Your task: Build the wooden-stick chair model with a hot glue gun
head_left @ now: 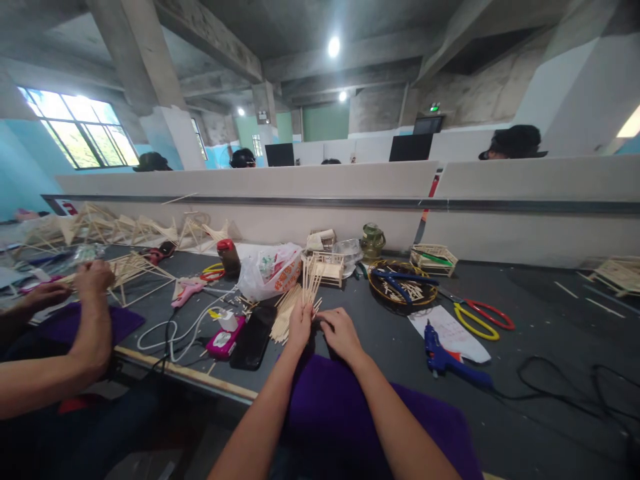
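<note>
A bundle of thin wooden sticks (311,280) stands up out of my left hand (301,325), whose fingers are wrapped round its lower end. Close on the right, my right hand (340,331) has bent fingers near the bundle's base; whether they pinch anything is too small to tell. More loose sticks (286,315) lie on the dark table just left of my left hand. Purple cloth (325,393) lies beneath my forearms. Behind the bundle sits a small stick-built frame (327,268).
Left of my hands are a black phone (253,338), a magenta power socket (226,337) and a plastic bag (270,270). Rightward lie a basket (404,283), scissors (483,319) and a blue glue gun (450,360) with its cable. A co-worker's arms (93,327) reach in at left.
</note>
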A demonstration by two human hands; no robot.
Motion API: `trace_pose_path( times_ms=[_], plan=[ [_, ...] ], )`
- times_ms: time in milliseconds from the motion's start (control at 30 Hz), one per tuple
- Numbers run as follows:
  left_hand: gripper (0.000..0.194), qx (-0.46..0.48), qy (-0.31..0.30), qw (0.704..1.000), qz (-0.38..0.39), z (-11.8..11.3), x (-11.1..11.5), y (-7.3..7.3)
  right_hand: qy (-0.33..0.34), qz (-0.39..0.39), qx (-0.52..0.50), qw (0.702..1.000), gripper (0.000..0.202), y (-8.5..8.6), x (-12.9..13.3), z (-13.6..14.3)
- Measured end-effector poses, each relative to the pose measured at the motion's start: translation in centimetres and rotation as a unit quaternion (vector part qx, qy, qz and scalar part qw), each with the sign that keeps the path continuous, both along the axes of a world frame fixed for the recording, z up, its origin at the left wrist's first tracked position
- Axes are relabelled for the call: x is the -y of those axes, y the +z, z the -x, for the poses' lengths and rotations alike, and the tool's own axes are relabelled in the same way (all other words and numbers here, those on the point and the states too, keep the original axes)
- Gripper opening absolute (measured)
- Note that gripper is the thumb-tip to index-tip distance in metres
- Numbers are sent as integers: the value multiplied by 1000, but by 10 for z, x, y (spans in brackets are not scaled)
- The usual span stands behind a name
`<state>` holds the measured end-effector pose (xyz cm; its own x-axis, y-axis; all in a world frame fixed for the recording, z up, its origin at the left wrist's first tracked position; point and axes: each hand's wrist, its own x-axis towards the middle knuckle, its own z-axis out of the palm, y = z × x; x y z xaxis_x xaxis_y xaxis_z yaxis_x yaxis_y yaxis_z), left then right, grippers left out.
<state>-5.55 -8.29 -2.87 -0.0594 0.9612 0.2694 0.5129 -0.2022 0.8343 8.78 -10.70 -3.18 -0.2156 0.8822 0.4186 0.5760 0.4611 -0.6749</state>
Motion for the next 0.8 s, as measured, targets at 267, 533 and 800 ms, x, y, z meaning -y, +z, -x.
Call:
trace_pose_path(
  times_ms=[267, 533, 800],
  plan=[
    [31, 11, -169, 984, -47, -17, 11, -3, 72, 116, -409, 902, 40, 5, -10, -9],
    [39, -40, -173, 984, -29, -19, 17, -3, 104, 169, -467, 862, 33, 14, -1, -2],
    [23, -86, -188, 978, -14, -20, 21, -3, 71, 151, -588, 791, 26, 18, -5, -8]
  ],
)
